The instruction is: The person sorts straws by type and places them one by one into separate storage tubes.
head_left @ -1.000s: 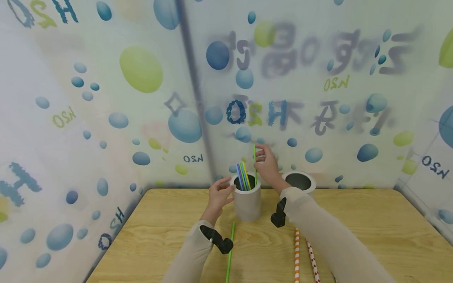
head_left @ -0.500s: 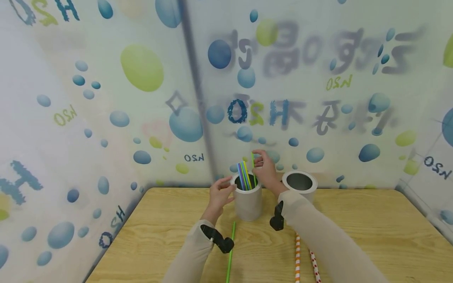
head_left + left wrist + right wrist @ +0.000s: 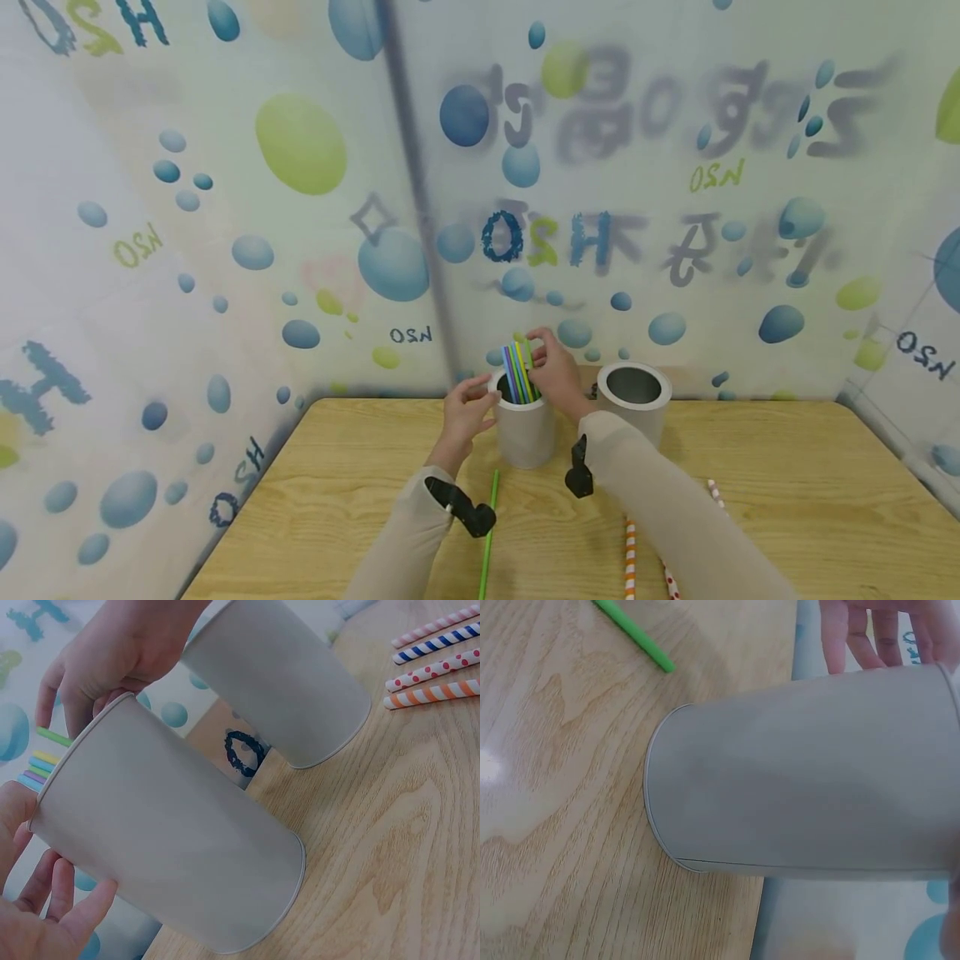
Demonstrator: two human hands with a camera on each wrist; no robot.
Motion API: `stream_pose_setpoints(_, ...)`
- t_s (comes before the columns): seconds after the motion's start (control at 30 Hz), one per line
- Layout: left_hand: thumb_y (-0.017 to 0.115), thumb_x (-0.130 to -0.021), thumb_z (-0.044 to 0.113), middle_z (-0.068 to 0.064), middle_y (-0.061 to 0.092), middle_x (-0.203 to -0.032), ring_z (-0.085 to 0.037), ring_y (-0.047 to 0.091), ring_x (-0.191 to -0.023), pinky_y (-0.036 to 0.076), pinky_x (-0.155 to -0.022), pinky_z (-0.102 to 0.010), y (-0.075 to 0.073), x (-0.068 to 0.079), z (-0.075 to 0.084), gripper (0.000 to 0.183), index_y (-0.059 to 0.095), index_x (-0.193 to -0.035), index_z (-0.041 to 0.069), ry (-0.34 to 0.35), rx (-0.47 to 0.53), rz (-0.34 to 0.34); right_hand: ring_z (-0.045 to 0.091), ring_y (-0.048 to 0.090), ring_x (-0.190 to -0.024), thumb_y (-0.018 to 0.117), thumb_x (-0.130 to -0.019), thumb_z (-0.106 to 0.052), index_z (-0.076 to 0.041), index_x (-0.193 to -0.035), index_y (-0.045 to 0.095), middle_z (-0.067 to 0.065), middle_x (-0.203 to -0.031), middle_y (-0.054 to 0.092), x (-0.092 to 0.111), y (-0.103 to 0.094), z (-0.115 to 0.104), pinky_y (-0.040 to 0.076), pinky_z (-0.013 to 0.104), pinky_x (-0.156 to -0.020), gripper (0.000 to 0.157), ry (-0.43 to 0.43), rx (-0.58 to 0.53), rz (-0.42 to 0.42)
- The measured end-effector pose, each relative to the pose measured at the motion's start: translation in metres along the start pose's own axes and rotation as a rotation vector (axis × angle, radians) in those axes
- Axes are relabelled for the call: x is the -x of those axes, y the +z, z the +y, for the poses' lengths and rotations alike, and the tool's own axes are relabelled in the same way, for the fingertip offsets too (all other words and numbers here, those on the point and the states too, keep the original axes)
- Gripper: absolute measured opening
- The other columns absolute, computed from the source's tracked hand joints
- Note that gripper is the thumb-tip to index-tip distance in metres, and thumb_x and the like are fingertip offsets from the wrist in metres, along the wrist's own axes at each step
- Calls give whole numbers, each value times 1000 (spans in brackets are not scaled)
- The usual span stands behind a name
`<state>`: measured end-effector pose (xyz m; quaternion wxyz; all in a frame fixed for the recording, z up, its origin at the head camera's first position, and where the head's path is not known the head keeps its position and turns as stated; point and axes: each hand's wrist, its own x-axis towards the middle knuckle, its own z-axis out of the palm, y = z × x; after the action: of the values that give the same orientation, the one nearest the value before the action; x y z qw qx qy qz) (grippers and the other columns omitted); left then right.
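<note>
In the head view a light grey canister (image 3: 525,437) stands at the back of the table, holding several thin plastic straws (image 3: 516,371) in blue, purple, green and yellow. My right hand (image 3: 557,373) reaches over its right rim and pinches the top of a green straw (image 3: 54,736), whose lower part is inside the canister. My left hand (image 3: 463,415) rests at the canister's left rim, thumb in front, with the other fingers (image 3: 63,889) loosely against the side. The right wrist view shows the canister wall filling much of the frame.
A second grey canister (image 3: 633,408) stands to the right. Another green straw (image 3: 488,533) lies on the table (image 3: 360,467) in front. Several patterned paper straws (image 3: 435,671), striped and dotted, lie at the right. A printed curtain (image 3: 660,275) hangs behind the table.
My right hand has come down and slightly left, lowering the green straw into the canister beside the other straws. My left hand stays at the rim.
</note>
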<state>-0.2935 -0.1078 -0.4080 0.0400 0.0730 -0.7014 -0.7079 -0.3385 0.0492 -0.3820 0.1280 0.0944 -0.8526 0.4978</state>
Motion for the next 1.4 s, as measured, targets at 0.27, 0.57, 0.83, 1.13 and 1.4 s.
stream_pose_setpoints(0.27, 65, -84, 10, -14, 51, -104, -28, 57, -95, 54, -73, -43, 1, 0, 0, 33, 60, -117, 11, -2, 2, 1, 20, 58, -83, 60, -74, 5, -16, -121, 50, 6, -89, 60, 1, 3, -1, 49, 38, -72, 53, -8, 130, 16)
stream_pose_setpoints(0.57, 65, -84, 10, -15, 51, -105, -30, 55, -98, 53, -75, -45, 3, 2, 1, 34, 60, -118, 9, 3, 2, -10, 27, 56, -89, 58, -75, 8, -4, -123, 49, 15, -96, 57, 2, -7, -8, 50, 41, -79, 50, -12, 12, 2)
stream_pose_setpoints(0.83, 65, -84, 11, -15, 51, -106, -28, 56, -96, 53, -75, -45, 2, 2, 3, 37, 58, -120, 7, 9, 2, -14, 32, 56, -95, 59, -77, 3, -1, -122, 51, 19, -102, 55, 8, -24, -11, 51, 41, -77, 46, 39, -146, -68)
stream_pose_setpoints(1.13, 65, -84, 11, -14, 51, -105, -29, 55, -97, 53, -74, -43, 2, 2, 4, 35, 60, -118, 9, -4, -1, 4, 29, 58, -91, 61, -80, 2, 3, -124, 49, 25, -112, 51, 28, -40, -12, 55, 36, -70, 45, 165, -331, -269)
stream_pose_setpoints(1.4, 65, -84, 10, -15, 52, -106, -30, 56, -97, 53, -75, -45, 1, 3, 3, 34, 59, -118, 8, -2, 7, 11, 27, 57, -93, 61, -81, 2, 6, -125, 46, 25, -115, 49, 54, -47, -11, 54, 40, -70, 46, 165, -366, -403)
